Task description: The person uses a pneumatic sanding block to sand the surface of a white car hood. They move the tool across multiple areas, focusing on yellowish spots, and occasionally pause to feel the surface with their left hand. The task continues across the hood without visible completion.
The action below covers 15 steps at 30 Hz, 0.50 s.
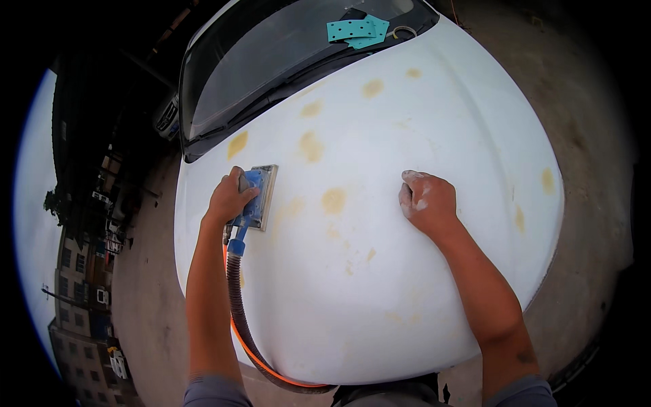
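Note:
My left hand (230, 197) is wrapped round the top of a blue air sander (256, 197), which stands near the left side of a white car hood (400, 271). Its flat rectangular pad is tilted, with one long edge facing right; whether it touches the paint I cannot tell. A dark ribbed hose (235, 285) and an orange air line (254, 354) run from the sander towards the hood's front edge. Over the right half of the hood, my right hand (429, 202) is curled into a fist, white dust on its fingers; nothing shows in it. Yellowish patches (312, 146) dot the paint.
Perforated teal sanding sheets (357, 30) and a tape roll (405, 32) lie at the windshield's (271, 61) base, near the wipers (264, 98). Concrete ground (146, 285) surrounds the car. Another vehicle (166, 117) stands behind at the left.

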Tool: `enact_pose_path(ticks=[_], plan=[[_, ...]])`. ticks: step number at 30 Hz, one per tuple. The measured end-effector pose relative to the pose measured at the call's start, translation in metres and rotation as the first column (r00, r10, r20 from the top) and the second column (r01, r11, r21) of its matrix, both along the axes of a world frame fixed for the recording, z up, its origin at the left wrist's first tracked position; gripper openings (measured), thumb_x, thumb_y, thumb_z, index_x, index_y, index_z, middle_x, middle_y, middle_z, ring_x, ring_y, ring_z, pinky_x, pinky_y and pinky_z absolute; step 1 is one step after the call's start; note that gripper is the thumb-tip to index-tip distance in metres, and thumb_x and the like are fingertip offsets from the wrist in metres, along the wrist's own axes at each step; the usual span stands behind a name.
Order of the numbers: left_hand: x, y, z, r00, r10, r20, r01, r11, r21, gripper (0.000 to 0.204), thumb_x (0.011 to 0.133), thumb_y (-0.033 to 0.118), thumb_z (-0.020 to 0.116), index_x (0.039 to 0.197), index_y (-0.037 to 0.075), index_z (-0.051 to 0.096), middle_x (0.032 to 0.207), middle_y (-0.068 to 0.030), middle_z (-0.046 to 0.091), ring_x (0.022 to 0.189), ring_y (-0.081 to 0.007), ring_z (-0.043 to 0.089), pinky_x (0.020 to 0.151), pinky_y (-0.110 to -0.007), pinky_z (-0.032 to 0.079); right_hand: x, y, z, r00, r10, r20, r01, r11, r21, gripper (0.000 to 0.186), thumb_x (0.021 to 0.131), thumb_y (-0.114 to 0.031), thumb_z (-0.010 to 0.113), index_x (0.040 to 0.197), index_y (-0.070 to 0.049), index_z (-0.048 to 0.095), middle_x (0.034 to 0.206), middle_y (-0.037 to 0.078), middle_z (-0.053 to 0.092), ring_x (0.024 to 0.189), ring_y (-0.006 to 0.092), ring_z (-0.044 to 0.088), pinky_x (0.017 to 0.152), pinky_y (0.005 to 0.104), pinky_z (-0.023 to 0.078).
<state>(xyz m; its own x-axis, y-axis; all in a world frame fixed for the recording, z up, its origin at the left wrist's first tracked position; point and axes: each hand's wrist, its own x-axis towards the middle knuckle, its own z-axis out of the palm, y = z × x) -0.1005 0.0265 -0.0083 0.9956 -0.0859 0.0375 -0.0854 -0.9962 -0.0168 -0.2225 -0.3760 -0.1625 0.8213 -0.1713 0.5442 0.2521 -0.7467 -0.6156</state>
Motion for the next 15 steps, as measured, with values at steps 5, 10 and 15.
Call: enact_pose_path(ticks=[5, 10, 15], plan=[[-0.035, 0.008, -0.004, 0.997, -0.072, -0.004, 0.072, 0.997, 0.030, 0.063, 0.089, 0.038, 0.080, 0.135, 0.005, 0.054, 0.116, -0.0266, 0.067, 0.105, -0.0411, 0.070, 0.092, -0.047, 0.055, 0.002, -0.001, 0.003, 0.987, 0.016, -0.157, -0.024, 0.999, -0.046, 0.009, 0.087, -0.010, 0.064, 0.092, -0.004, 0.068, 0.082, 0.012, 0.069, 0.072, 0.0334, 0.066, 0.063, 0.0397, 0.053], [0.002, 0.001, 0.011, 1.000, 0.011, -0.016, -0.010, 1.000, 0.022, 0.063, 0.090, 0.039, 0.079, 0.136, 0.004, 0.053, 0.118, -0.0267, 0.067, 0.106, -0.0411, 0.070, 0.092, -0.047, 0.055, -0.001, 0.002, 0.003, 0.990, -0.031, -0.135, 0.028, 0.999, -0.020, 0.012, 0.087, -0.011, 0.064, 0.096, -0.007, 0.070, 0.084, 0.011, 0.070, 0.073, 0.0325, 0.066, 0.064, 0.0394, 0.054], [-0.019, 0.004, -0.003, 0.997, -0.074, -0.006, 0.074, 0.995, 0.062, 0.065, 0.089, 0.040, 0.080, 0.136, 0.004, 0.053, 0.115, -0.0271, 0.068, 0.106, -0.0419, 0.070, 0.092, -0.047, 0.055, -0.004, 0.000, 0.002, 0.999, 0.011, -0.046, -0.010, 1.000, 0.022, 0.004, 0.086, -0.010, 0.064, 0.088, -0.007, 0.065, 0.079, 0.010, 0.067, 0.071, 0.0323, 0.065, 0.062, 0.0420, 0.052]])
